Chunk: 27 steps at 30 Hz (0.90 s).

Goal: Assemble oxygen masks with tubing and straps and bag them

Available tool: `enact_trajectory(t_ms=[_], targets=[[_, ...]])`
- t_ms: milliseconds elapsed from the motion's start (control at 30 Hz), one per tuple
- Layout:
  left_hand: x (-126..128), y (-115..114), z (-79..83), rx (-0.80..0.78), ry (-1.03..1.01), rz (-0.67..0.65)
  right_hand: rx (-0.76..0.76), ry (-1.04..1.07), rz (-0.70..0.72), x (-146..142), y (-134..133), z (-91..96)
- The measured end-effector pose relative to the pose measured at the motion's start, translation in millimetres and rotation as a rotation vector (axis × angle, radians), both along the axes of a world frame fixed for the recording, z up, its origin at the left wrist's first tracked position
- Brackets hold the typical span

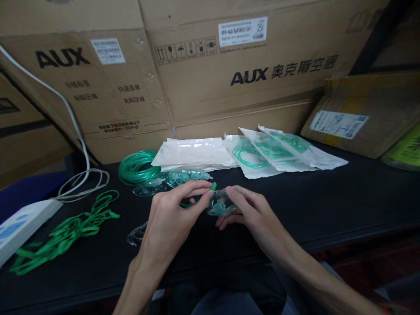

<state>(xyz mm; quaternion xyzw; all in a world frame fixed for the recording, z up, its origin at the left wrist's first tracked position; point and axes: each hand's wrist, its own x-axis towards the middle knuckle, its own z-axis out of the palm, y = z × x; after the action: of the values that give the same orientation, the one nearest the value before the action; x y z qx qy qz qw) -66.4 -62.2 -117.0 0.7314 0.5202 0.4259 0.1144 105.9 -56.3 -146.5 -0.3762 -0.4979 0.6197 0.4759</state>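
Observation:
Between my two hands is a clear green-tinted oxygen mask (219,207), held over the front of the black table. My right hand (251,208) grips the mask from its right side, thumb on top and fingers underneath. My left hand (180,208) pinches a green elastic strap (214,186) at the mask's left edge; part of the strap is hidden behind the fingers. Just beyond my left hand lie more clear masks (187,176) and a coil of green tubing (136,168). A tangle of green straps (70,232) rests to the left.
White paper packs (197,153) lie at the back, beside several pouches with green tubing (251,155). Large cardboard boxes (197,96) stand behind. A white power strip (29,223) with its cable is on the left. Thin clear loops (136,234) lie near my left wrist.

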Motion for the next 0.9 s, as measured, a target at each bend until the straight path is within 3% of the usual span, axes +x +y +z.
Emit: enact_trajectory(t_ms=[267, 500, 633, 900], targets=[[2.9, -1.7, 0.5, 0.035, 0.055, 0.057, 0.035, -0.029, 0.009, 0.5, -0.9, -1.3], [6.7, -5.0, -3.8, 0.143, 0.127, 0.114, 0.228, -0.245, -0.059, 1.4, -4.4, -4.0], [5.5, -5.4, -6.4, 0.109, 0.107, 0.089, 0.299, -0.324, -0.056, 2.1, -6.4, -3.1], [-2.6, 0.5, -4.6, -0.065, 0.084, -0.039, 0.236, -0.189, -0.080, 3.7, -2.8, -4.4]])
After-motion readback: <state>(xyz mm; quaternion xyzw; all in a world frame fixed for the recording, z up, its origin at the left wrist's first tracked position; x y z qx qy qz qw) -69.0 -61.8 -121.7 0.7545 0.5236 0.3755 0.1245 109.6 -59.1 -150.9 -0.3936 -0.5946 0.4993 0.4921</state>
